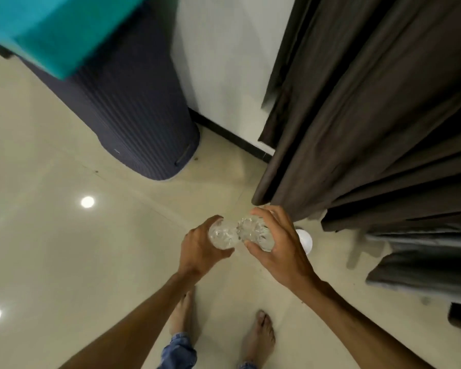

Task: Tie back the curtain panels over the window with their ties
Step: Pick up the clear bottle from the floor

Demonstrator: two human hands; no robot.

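1. Where the view looks straight down, the left hand (200, 251) sits at 6 o'clock just below centre, with fingers and thumb curled round a clear faceted ball (222, 237).
2. The right hand (280, 251) is beside it toward 5 o'clock, with fingers and thumb curled round a second clear ball (256, 233). The two balls meet between the hands; whether they are joined cannot be told.
3. The curtain (370, 115) is dark brown and pleated, and hangs loose from 1 to 3 o'clock. Its lower corner is just above the right hand's fingertips.
4. Grey fabric folds (415, 265) lie at 4 o'clock, under the brown curtain's hem.
5. The bed (133, 110) at 11 o'clock has a navy ribbed side, with a teal sheet (51, 30) over its top.
6. The white wall (224, 62) at 12 o'clock has a black skirting (232, 137) at its foot.
7. The floor (51, 249) is of glossy cream tiles. On it at 6 o'clock stand a bare left foot (181, 312) and a bare right foot (258, 334), with a denim cuff (179, 352) at the left ankle.
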